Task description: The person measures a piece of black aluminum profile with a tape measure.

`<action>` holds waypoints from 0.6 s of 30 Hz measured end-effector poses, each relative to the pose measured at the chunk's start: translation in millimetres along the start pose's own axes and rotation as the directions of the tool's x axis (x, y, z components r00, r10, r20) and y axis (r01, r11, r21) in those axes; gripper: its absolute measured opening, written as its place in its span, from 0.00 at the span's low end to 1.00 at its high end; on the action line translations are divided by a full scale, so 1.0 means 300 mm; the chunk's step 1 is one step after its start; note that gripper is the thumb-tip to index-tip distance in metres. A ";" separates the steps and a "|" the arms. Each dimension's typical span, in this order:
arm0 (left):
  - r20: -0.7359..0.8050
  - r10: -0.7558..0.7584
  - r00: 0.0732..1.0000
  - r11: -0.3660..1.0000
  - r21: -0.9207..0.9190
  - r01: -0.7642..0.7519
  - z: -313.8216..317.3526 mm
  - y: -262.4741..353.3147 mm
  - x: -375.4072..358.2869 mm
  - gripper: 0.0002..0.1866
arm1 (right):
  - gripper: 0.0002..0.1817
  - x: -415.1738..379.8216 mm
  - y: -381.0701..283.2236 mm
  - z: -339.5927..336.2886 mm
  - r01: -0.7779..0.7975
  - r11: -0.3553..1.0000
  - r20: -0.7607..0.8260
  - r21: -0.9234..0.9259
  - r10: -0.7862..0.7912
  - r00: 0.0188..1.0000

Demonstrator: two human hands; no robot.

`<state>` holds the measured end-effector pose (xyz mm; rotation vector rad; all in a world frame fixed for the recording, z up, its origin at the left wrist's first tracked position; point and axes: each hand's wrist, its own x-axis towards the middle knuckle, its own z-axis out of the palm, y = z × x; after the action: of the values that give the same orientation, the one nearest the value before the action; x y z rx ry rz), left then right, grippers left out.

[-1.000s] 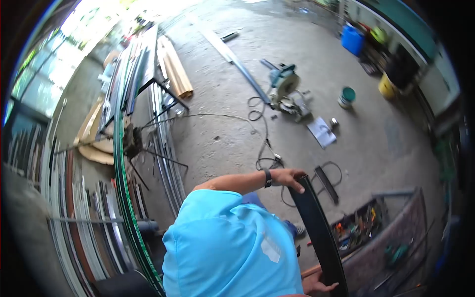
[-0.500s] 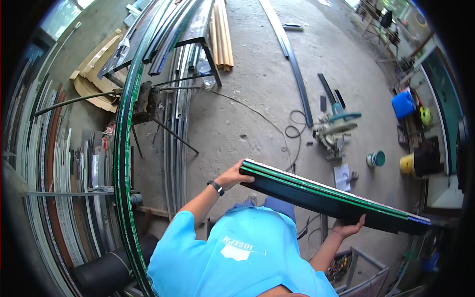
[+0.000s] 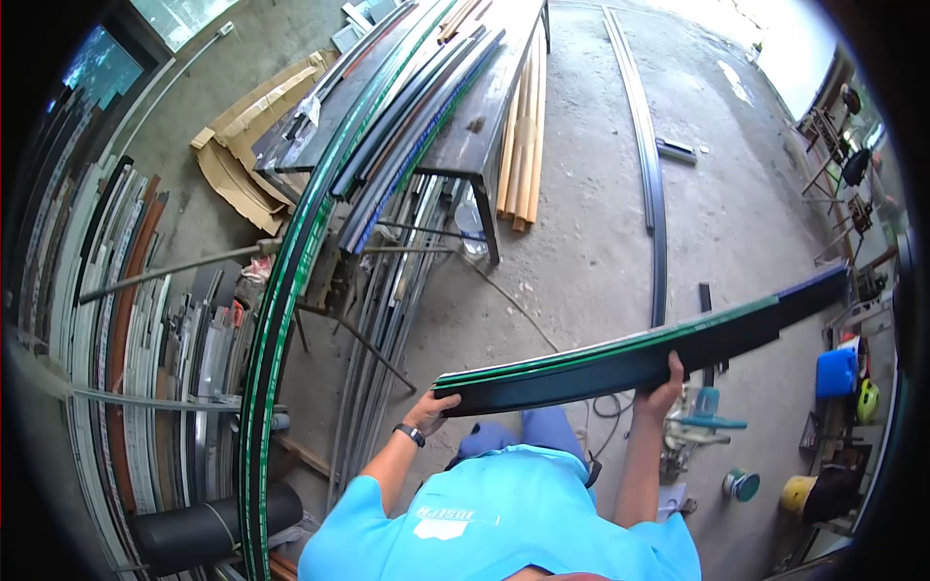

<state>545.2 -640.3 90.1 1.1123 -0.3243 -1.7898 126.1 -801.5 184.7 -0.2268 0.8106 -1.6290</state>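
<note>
Across the front of my body lies a bundle of long dark profiles (image 3: 562, 382), with green strips along the top edges and a blue patch towards the far right end. At its left end my left hand (image 3: 427, 412) is closed round the profiles, the thumb on the near face. My right hand (image 3: 662, 387) grips the lower edge further right, thumb up against the dark face; its other fingers are mostly hidden. The right end tilts upward and away from me. Behind the bundle, part of a teal-and-metal power saw (image 3: 705, 422) shows on the floor.
A dark table (image 3: 455, 145) at upper left bears several long profiles (image 3: 407, 136). A long green-striped profile (image 3: 281, 320) runs down the left side. Racked lengths (image 3: 136, 320) stand further left. Long strips (image 3: 644, 165) lie on the floor ahead. A blue container (image 3: 835, 373) sits at right.
The bundle's right end has swung up and forward, with my right hand rising under it. My left hand has moved slightly left and down in view. The whole view has turned towards the table.
</note>
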 end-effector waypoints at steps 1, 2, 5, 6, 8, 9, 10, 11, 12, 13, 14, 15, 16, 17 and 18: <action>0.024 0.050 0.998 0.998 -0.043 -0.049 -0.006 0.047 0.033 0.31 | 0.21 0.082 0.031 0.114 0.011 1.000 -0.002 -0.023 -0.011 1.000; -0.018 0.062 0.998 0.994 -0.090 -0.064 -0.024 0.079 0.059 0.34 | 0.21 0.149 0.064 0.225 0.024 0.998 0.001 -0.051 -0.024 1.000; -0.047 0.251 0.967 0.927 -0.274 -0.254 -0.065 0.139 0.203 0.40 | 0.26 0.265 0.175 0.539 0.066 0.983 0.250 -0.172 -0.021 0.968; -0.070 0.312 0.948 0.899 -0.301 -0.318 -0.108 0.127 0.289 0.41 | 0.29 0.308 0.211 0.613 0.053 0.977 0.332 -0.206 0.019 0.943; -0.037 0.389 0.920 0.847 -0.378 -0.373 -0.101 0.186 0.415 0.40 | 0.33 0.409 0.316 0.792 0.164 0.954 0.447 -0.250 -0.037 0.894; -0.032 0.373 0.927 0.847 -0.396 -0.355 -0.105 0.230 0.476 0.39 | 0.35 0.461 0.348 0.884 0.138 0.961 0.488 -0.240 -0.003 0.873; -0.031 0.355 0.934 0.846 -0.415 -0.335 -0.115 0.269 0.533 0.37 | 0.37 0.517 0.377 0.979 0.107 0.966 0.527 -0.235 0.034 0.849; -0.034 0.332 0.943 0.845 -0.433 -0.314 -0.134 0.301 0.584 0.36 | 0.42 0.583 0.428 1.055 0.096 0.968 0.538 -0.233 0.046 0.842; -0.048 0.352 0.935 0.824 -0.458 -0.334 -0.177 0.314 0.652 0.34 | 0.45 0.658 0.481 1.124 0.116 0.964 0.568 -0.240 0.043 0.822; -0.064 0.374 0.925 0.801 -0.481 -0.357 -0.222 0.340 0.730 0.32 | 0.44 0.729 0.533 1.200 0.141 0.961 0.572 -0.238 0.021 0.820; -0.081 0.397 0.914 0.777 -0.500 -0.382 -0.272 0.394 0.806 0.29 | 0.42 0.799 0.589 1.276 0.164 0.959 0.577 -0.233 0.001 0.817; -0.169 0.387 0.906 0.761 -0.497 -0.418 -0.295 0.480 0.848 0.27 | 0.41 0.873 0.652 1.340 0.135 0.955 0.539 -0.264 0.031 0.842; -0.258 0.371 0.892 0.743 -0.494 -0.452 -0.299 0.539 0.871 0.25 | 0.40 0.951 0.712 1.390 0.101 0.949 0.497 -0.300 0.065 0.865; -0.348 0.343 0.872 0.717 -0.503 -0.483 -0.269 0.584 0.894 0.23 | 0.38 1.043 0.764 1.430 0.067 0.934 0.454 -0.351 0.107 0.885; -0.395 0.303 0.868 0.737 -0.480 -0.476 -0.241 0.646 0.912 0.20 | 0.36 1.125 0.825 1.469 0.041 0.931 0.412 -0.362 0.120 0.903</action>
<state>685.7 -946.4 25.6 0.7797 0.1493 -1.1916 489.4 -1283.0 259.1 -0.8007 0.7583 -1.3071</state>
